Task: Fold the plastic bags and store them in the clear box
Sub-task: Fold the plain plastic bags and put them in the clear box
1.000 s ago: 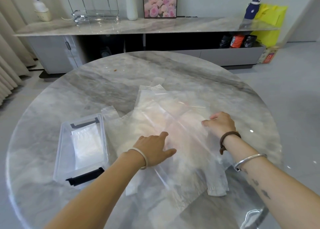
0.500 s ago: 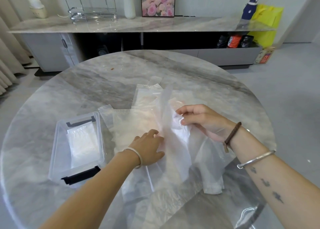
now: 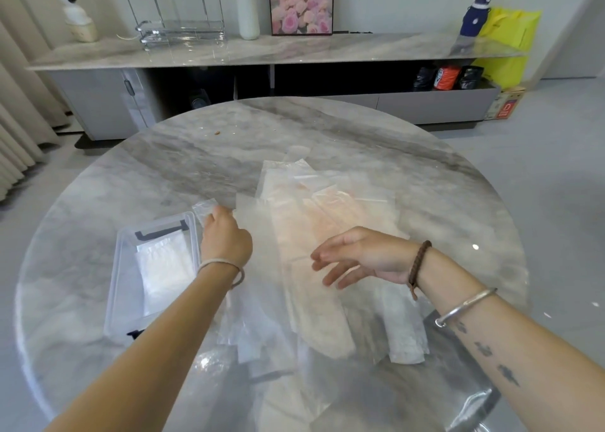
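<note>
- plastic bag (image 3: 314,235) at centre of table (image 3: 196,156), long axis near-to-far edge
- left hand (image 3: 226,242) at its far-left corner, fingertips hidden, can't tell grip
- right hand (image 3: 363,258) over it, fingers spread
- clear box (image 3: 124,268) just left of bag, left hand nearer

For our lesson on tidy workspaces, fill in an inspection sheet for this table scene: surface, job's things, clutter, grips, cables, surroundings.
Surface: round grey marble table, glossy.
Job's things: thin translucent plastic bags spread flat and overlapping, mid-table; clear rectangular plastic box with black latches, no lid on it, left of them, one folded white bag inside.
Clutter: small brown crumbs on the far side.
Grips: left hand at a bag's corner beside the box, fingers hidden; right hand empty, fingers relaxed, over the bags.
Cables: white cord on the sideboard.
Surroundings: long grey sideboard, pink rose picture, yellow bag.
</note>
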`<state>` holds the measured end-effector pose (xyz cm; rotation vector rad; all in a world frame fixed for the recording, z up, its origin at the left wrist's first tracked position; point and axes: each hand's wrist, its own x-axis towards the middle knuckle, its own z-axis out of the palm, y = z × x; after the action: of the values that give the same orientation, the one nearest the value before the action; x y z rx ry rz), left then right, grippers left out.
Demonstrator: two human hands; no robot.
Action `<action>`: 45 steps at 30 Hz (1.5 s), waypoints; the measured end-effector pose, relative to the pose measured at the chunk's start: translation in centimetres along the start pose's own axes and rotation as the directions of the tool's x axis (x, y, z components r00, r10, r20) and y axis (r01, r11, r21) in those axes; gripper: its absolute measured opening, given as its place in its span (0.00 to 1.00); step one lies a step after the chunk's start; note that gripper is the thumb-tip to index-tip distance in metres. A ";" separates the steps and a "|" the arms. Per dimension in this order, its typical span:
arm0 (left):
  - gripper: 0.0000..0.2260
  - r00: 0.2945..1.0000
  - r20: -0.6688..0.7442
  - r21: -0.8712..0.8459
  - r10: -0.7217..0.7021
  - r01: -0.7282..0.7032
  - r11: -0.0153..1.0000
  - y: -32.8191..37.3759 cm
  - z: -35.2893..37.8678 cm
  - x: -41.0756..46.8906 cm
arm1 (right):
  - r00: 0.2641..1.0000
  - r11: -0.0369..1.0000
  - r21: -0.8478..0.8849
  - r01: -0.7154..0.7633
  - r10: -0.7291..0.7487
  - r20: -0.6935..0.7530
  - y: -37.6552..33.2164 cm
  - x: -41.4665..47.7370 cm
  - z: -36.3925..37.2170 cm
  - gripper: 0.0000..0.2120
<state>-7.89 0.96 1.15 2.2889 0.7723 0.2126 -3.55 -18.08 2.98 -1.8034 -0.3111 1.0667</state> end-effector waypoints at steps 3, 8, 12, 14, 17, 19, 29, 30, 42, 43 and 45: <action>0.18 0.994 -0.029 0.072 0.104 -0.102 0.992 0.5 -0.3 -0.4 | 0.941 0.998 -0.021 -0.055 0.045 -0.335 1.0 1.6 -0.3 0.04; 0.15 0.867 0.479 0.433 0.140 -0.372 0.821 -0.2 1.7 -1.0 | 0.892 0.986 -0.006 -0.168 0.149 -0.427 2.0 3.4 0.6 0.06; 0.17 0.811 0.576 0.469 0.105 -0.433 0.770 -0.6 2.0 -0.9 | 0.885 0.978 -0.025 -0.209 0.178 -0.431 2.2 4.3 1.1 0.10; 0.17 0.794 0.598 0.445 0.111 -0.443 0.778 -0.6 1.6 -0.8 | 0.894 0.980 0.000 -0.200 0.183 -0.409 2.1 4.6 1.4 0.13; 0.16 0.806 0.578 0.400 0.131 -0.420 0.815 -0.7 1.3 -0.7 | 0.903 0.988 -0.018 -0.155 0.134 -0.407 1.9 4.6 1.8 0.12; 0.16 0.860 0.486 0.372 0.157 -0.366 0.853 -0.8 1.2 -0.5 | 0.889 0.995 -0.047 -0.084 0.054 -0.454 1.7 4.7 1.6 0.09; 0.18 0.907 0.418 0.013 -0.040 0.038 0.999 -0.4 1.9 -0.1 | 0.750 0.974 0.038 0.225 -0.147 -0.645 0.5 2.3 -1.2 0.11; 0.18 0.894 0.443 -0.076 -0.073 0.118 0.990 -0.2 2.2 -0.1 | 0.762 0.961 0.090 0.261 -0.148 -0.631 0.3 2.0 -1.3 0.11; 0.10 0.645 0.741 -0.479 -0.188 0.703 0.526 1.7 3.6 -2.0 | 0.889 0.801 0.480 0.358 -0.135 -0.438 0.2 0.5 -2.6 0.12; 0.10 0.622 0.762 -0.486 -0.179 0.733 0.476 1.8 3.5 -2.1 | 0.895 0.790 0.500 0.356 -0.134 -0.426 0.2 0.4 -2.6 0.12; 0.08 0.602 0.782 -0.501 -0.161 0.761 0.412 1.7 3.5 -2.1 | 0.902 0.784 0.518 0.342 -0.119 -0.415 0.3 0.3 -2.7 0.12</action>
<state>-7.56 -3.27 -0.15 0.9936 0.7327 -0.4281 -1.33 -19.71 2.95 -1.3146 0.0268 0.5425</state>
